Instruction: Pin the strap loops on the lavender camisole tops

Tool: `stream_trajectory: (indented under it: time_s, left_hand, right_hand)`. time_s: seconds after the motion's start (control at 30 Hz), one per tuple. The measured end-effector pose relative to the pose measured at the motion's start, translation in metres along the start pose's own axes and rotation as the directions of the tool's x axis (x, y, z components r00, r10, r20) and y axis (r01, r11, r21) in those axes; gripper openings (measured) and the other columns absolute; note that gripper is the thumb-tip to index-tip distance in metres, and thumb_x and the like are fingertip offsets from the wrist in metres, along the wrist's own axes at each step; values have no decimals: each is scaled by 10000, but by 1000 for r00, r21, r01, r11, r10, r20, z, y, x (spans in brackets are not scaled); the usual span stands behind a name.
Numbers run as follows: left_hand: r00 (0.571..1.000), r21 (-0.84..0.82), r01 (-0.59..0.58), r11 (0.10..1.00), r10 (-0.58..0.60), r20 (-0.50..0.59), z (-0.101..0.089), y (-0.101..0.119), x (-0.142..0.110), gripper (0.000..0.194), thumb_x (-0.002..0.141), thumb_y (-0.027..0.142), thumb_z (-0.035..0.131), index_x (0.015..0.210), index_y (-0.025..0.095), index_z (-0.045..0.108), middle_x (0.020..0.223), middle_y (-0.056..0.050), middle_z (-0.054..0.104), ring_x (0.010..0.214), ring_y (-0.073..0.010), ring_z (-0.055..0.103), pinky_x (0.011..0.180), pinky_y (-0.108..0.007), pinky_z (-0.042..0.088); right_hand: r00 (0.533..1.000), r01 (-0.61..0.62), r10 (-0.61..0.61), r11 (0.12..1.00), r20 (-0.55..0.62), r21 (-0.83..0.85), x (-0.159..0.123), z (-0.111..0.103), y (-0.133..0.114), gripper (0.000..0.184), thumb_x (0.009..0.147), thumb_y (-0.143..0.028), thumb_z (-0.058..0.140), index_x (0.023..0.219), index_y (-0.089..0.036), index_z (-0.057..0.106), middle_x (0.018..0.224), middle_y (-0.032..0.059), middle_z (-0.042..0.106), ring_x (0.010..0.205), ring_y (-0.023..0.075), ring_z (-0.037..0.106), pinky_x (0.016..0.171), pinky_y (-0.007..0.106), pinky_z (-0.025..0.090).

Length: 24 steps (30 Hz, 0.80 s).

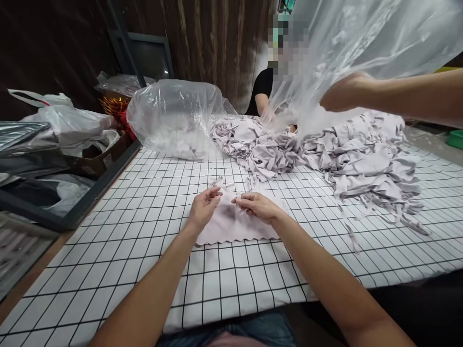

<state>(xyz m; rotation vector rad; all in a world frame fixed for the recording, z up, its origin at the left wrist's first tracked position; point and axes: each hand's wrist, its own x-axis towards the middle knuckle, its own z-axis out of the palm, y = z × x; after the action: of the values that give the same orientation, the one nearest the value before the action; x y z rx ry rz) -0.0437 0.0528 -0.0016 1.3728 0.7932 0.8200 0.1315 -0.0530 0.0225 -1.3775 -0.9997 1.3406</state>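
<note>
Head view: one pale cloth piece point(213, 233) is spread mid-surface point(126, 250) under my hands; the middle heap point(258, 144) and right heap point(376, 154), farther off, lie rumpled, unspread; left hand point(205, 206) half-curled, right hand point(258, 207) bunched; can't tell whether either grip holds cloth; room open left and near, far side crowded.

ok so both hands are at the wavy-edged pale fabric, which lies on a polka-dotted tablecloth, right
Not polka-dotted: the head view shows the tablecloth patterned with a black grid on white. The left hand and right hand are indeed at the wavy-edged pale fabric lying on it.
</note>
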Motion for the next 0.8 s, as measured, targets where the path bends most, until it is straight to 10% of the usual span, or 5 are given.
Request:
stream_trajectory:
  time_s: [0.43,0.57,0.63,0.8]
  left_hand:
    - [989,61,-81,995,72,127,7,5,-11,268,745,408,709,784,144,692,788,-60,692,754,-172,633,687,-285,496]
    - [978,280,-198,939,171,116,5,4,-11,239,816,383,631,756,157,680,738,-38,666,670,-146,580,638,-264,457]
    - [961,404,-270,874,221,164,5,5,-13,213,847,349,590,798,166,688,749,-33,665,651,-143,564,618,-259,433]
    - [917,578,-398,712,303,258,5,7,-13,154,833,193,537,793,173,684,653,-2,612,589,-129,521,584,-247,377]
  right_hand:
    - [958,238,-254,963,-133,-125,28,24,-3,300,759,-443,688,748,-174,557,828,15,632,693,115,532,624,249,404]
    - [773,350,-567,755,-284,-555,24,16,-3,223,851,-399,609,824,-180,576,854,48,599,813,172,529,759,322,436]
    - [681,412,-713,562,-167,-718,21,13,-7,189,894,-360,570,944,-181,600,1011,83,609,980,207,511,882,365,410]
    - [851,469,-463,453,250,-758,24,13,-14,235,970,-343,464,978,-196,647,989,67,661,1015,223,494,880,394,386]
